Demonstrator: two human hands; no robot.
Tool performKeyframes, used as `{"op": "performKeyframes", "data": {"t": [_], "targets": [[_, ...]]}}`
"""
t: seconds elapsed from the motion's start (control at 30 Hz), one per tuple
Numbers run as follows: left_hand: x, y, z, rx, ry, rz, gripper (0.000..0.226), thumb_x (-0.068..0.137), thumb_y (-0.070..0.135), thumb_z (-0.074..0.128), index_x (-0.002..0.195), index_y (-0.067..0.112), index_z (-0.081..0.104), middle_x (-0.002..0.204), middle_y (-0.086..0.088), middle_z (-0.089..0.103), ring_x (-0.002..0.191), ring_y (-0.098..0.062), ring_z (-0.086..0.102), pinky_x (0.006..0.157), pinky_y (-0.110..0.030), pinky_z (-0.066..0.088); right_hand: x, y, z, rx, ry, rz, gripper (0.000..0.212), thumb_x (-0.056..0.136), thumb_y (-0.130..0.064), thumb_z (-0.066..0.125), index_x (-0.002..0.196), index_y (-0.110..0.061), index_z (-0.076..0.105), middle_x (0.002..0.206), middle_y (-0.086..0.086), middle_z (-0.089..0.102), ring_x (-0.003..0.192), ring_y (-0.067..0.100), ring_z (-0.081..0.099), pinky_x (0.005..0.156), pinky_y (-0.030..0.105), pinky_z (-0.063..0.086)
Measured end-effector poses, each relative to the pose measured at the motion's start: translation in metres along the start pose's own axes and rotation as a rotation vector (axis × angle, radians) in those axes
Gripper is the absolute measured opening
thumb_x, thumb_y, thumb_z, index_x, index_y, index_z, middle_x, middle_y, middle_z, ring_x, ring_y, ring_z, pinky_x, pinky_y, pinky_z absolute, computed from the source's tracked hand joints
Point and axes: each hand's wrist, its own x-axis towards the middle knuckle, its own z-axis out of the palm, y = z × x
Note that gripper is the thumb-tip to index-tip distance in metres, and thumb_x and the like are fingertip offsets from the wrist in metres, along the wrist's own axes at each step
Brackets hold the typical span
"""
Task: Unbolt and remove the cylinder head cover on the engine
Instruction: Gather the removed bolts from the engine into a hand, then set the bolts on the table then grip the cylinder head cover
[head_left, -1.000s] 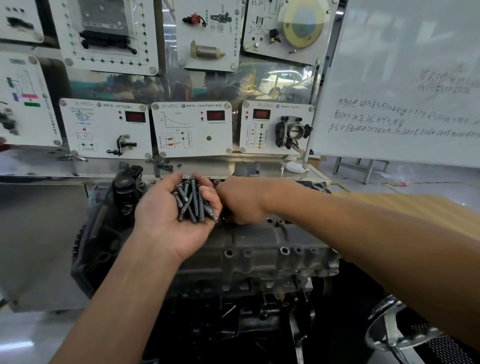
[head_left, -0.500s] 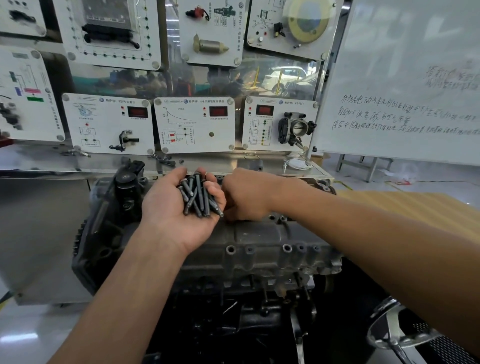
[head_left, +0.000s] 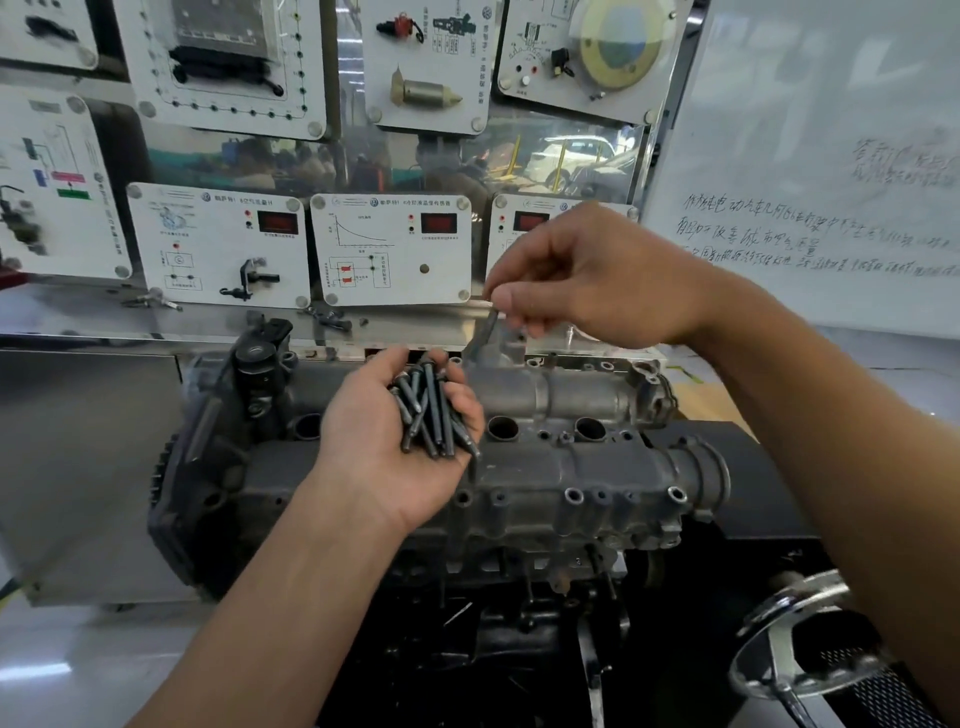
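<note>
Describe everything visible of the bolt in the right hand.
The bolt is a long, slim, dark grey rod, apparently metal, blurred so head and thread cannot be made out. The right hand pinches its upper end. It hangs tilted, lower end toward the bolts heaped in the left hand, over the far edge of the cylinder head cover; whether its tip touches that is unclear.

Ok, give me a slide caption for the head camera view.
Right hand pinches one bolt above the cylinder head cover; left hand holds the other bolts.
</note>
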Motion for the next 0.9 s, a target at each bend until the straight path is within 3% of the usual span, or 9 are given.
{"op": "performKeyframes", "data": {"t": [0.07,0.17,0.33,0.43,0.53,0.6,0.67,0.77,0.9], "targets": [[0.002,-0.014,0.005,-0.001,-0.019,-0.038,0.032,0.101,0.034,0.046,0.092,0.008,0.062,0.074,-0.005,0.057,0.057,-0.013,0.050,0.046,-0.020,0.046,-0.011,-0.007,0.001,0.012,-0.064,-0.008,0.014,0.094,-0.018,0.066,0.098,-0.008,0.075,0.075,0.004,0.073,0.063,0.017,0.067,0.061,0.024,0.056],[0.010,-0.042,0.017,0.043,-0.078,-0.088,0.030,0.102,0.029,0.044,0.093,0.011,0.065,0.070,-0.003,0.060,0.052,-0.011,0.051,0.046,-0.019,0.043,-0.026,-0.007,0.016,-0.181,-0.188,0.031,0.016,0.095,-0.021,0.065,0.099,-0.010,0.076,0.079,-0.004,0.072,0.064,0.003,0.063,0.062,0.017,0.049],[0.029,-0.113,0.042,0.073,-0.125,-0.320,0.033,0.102,0.029,0.046,0.075,0.013,0.056,0.063,0.003,0.048,0.045,-0.006,0.040,0.037,-0.015,0.035,-0.093,0.017,-0.012,-0.517,0.065,0.206,0.027,0.088,-0.038,0.070,0.106,-0.018,0.073,0.061,-0.020,0.045,0.054,-0.008,0.048,0.054,0.009,0.032],[0.036,-0.174,0.068,0.147,-0.193,-0.472,0.030,0.099,0.032,0.053,0.078,0.012,0.058,0.068,0.000,0.051,0.038,-0.005,0.042,0.031,-0.015,0.035,-0.167,0.038,-0.057,-0.447,0.413,0.373,0.018,0.085,-0.037,0.073,0.086,-0.019,0.074,0.052,-0.014,0.050,0.050,-0.004,0.050,0.051,0.007,0.036],[0.039,-0.241,0.091,0.254,-0.253,-0.589,0.025,0.099,0.028,0.055,0.080,0.012,0.055,0.068,-0.002,0.051,0.036,-0.006,0.041,0.031,-0.015,0.035,-0.238,0.065,-0.078,-0.405,0.668,0.560,0.025,0.087,-0.039,0.070,0.073,-0.019,0.073,0.050,-0.005,0.055,0.046,0.002,0.045,0.044,0.010,0.034],[0.044,-0.287,0.101,0.338,-0.282,-0.665,0.024,0.099,0.024,0.054,0.079,0.012,0.054,0.066,-0.002,0.051,0.036,-0.006,0.040,0.032,-0.014,0.034,-0.273,0.084,-0.075,-0.354,0.671,0.686,0.038,0.091,-0.041,0.065,0.069,-0.010,0.068,0.052,0.003,0.052,0.046,0.004,0.039,0.044,0.019,0.033],[0.053,-0.329,0.108,0.439,-0.313,-0.734,0.021,0.099,0.021,0.053,0.080,0.012,0.053,0.063,-0.001,0.050,0.037,-0.006,0.040,0.033,-0.014,0.034,-0.299,0.104,-0.071,-0.288,0.625,0.811,0.043,0.094,-0.043,0.060,0.073,-0.007,0.069,0.061,0.011,0.060,0.052,0.009,0.046,0.050,0.034,0.041],[0.068,-0.379,0.116,0.596,-0.382,-0.791,0.017,0.098,0.020,0.054,0.083,0.013,0.054,0.061,-0.001,0.052,0.042,-0.006,0.041,0.037,-0.014,0.036,-0.334,0.136,-0.076,-0.192,0.658,0.962,0.037,0.093,-0.047,0.059,0.074,-0.019,0.075,0.061,-0.003,0.067,0.054,0.003,0.056,0.053,0.028,0.048],[0.101,-0.424,0.117,0.722,-0.366,-0.834,0.022,0.098,0.032,0.054,0.089,0.012,0.057,0.071,-0.006,0.053,0.053,-0.012,0.048,0.043,-0.018,0.043,-0.373,0.172,-0.084,0.086,0.709,1.074,0.039,0.097,-0.045,0.056,0.079,-0.017,0.074,0.058,-0.009,0.064,0.053,0.003,0.055,0.051,0.021,0.042]]}}
